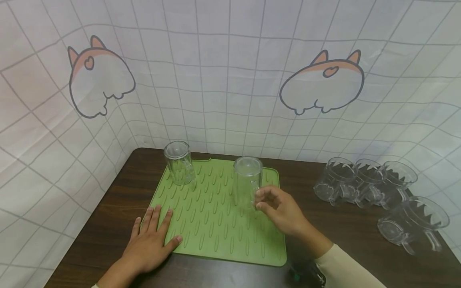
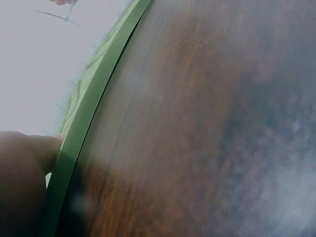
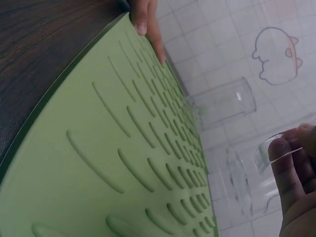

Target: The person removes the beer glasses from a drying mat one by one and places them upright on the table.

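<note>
My right hand (image 1: pixel 279 208) pinches the handle of a clear glass mug (image 1: pixel 247 180), thumb and fingers closing on it from the right. This mug is over the back right part of a green ridged mat (image 1: pixel 216 224). In the right wrist view the curled fingers (image 3: pixel 281 153) show at the handle. My left hand (image 1: pixel 149 242) lies with spread, straight fingers on the mat's front left corner, its palm reaching past the edge. A second glass mug (image 1: pixel 180 166) stands at the mat's back left corner.
On the dark wooden table (image 1: pixel 108 216), several clear glass mugs stand at the right: three in a row, including this near one (image 1: pixel 335 180), and another mug (image 1: pixel 410 222) in front. A white gridded cloth (image 1: pixel 223 80) with cartoon drawings hangs behind the table and along its sides.
</note>
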Motion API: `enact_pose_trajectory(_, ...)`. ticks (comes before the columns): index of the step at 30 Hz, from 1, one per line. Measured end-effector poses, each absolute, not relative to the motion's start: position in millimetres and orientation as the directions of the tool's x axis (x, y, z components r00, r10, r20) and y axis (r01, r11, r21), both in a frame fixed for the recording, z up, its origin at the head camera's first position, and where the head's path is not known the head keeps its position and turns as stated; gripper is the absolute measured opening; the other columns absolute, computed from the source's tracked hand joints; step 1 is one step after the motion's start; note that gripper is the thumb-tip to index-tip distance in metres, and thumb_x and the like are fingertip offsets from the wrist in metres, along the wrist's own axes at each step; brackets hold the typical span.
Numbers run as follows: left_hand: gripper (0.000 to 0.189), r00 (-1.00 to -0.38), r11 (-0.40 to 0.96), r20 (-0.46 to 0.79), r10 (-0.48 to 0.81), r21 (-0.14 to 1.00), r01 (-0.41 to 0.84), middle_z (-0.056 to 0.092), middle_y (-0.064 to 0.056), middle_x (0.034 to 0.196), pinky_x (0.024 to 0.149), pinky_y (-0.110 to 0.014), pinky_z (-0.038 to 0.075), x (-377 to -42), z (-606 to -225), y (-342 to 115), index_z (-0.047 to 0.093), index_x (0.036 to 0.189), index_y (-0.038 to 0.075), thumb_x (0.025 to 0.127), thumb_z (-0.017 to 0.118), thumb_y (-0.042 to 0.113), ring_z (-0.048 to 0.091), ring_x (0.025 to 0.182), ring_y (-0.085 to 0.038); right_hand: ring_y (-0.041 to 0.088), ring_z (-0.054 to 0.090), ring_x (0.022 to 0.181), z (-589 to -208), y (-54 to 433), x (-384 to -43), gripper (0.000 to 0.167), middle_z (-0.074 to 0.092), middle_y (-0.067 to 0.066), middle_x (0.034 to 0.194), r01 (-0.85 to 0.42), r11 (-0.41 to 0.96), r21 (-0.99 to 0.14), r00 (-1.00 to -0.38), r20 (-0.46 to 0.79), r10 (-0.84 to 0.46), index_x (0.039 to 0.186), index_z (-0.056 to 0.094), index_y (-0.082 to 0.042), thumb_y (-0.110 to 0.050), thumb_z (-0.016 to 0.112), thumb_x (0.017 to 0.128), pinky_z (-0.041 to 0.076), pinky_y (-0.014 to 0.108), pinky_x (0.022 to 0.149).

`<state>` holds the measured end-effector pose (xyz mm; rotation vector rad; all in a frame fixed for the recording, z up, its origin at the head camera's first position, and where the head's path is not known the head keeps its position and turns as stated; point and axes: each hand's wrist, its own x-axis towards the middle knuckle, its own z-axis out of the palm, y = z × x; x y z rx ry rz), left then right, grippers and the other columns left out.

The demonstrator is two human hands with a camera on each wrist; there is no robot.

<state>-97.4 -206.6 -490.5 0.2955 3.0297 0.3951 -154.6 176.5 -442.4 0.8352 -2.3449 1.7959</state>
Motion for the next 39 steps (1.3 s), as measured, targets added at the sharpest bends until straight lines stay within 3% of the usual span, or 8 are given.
enact_pose_trajectory(8, 0.089, -0.979, 0.947, -0.041, 0.199, 0.264, 0.182, 0.007, -0.027, 0.168, 0.116, -0.07, 0.0, -97.5, -492.0, -207.4, 0.026, 0.164, 0.011, 0.1, 0.038, 0.073, 0.001, 0.153, -0.048, 0.017, 0.068, 0.087, -441.7, 175.5, -153.3, 0.013, 0.062, 0.021, 0.101, -0.446, 0.148, -0.883, -0.853, 0.369, -0.368, 0.11, 0.058, 0.004, 0.005, 0.064, 0.098, 0.06, 0.034, 0.08)
enact_pose_trajectory(17, 0.09, -0.979, 0.946, -0.043, 0.198, 0.271, 0.18, 0.007, -0.027, 0.167, 0.115, -0.071, 0.0, -97.8, -492.0, -207.1, 0.026, 0.163, 0.011, 0.1, 0.038, 0.073, 0.001, 0.153, -0.048, 0.021, 0.071, 0.095, -441.8, 174.4, -152.4, 0.014, 0.07, 0.015, 0.104, -0.465, 0.102, -0.88, -0.83, 0.393, -0.395, 0.109, 0.056, 0.002, 0.008, 0.062, 0.098, 0.06, 0.036, 0.084)
enact_pose_trajectory(28, 0.09, -0.98, 0.943, -0.05, 0.191, 0.287, 0.169, 0.006, -0.027, 0.168, 0.115, -0.07, -0.001, -97.3, -490.1, -207.0, 0.026, 0.163, 0.011, 0.099, 0.039, 0.073, 0.0, 0.153, -0.048, 0.016, 0.073, 0.093, -440.7, 179.2, -149.8, 0.017, 0.075, -0.001, 0.1, -0.527, 0.275, -0.804, -0.838, 0.438, -0.325, 0.107, 0.062, -0.009, 0.002, 0.068, 0.096, 0.059, 0.033, 0.078)
enact_pose_trajectory(39, 0.09, -0.981, 0.933, -0.036, 0.19, 0.316, 0.169, 0.015, -0.03, 0.165, 0.114, -0.072, 0.004, -102.4, -487.3, -208.4, 0.034, 0.161, 0.009, 0.097, 0.05, 0.07, 0.006, 0.151, -0.052, 0.014, 0.073, 0.091, -444.0, 182.9, -145.7, 0.017, 0.076, 0.003, 0.099, -0.534, 0.319, -0.783, -0.838, 0.438, -0.326, 0.107, 0.064, -0.009, 0.002, 0.069, 0.095, 0.06, 0.036, 0.081)
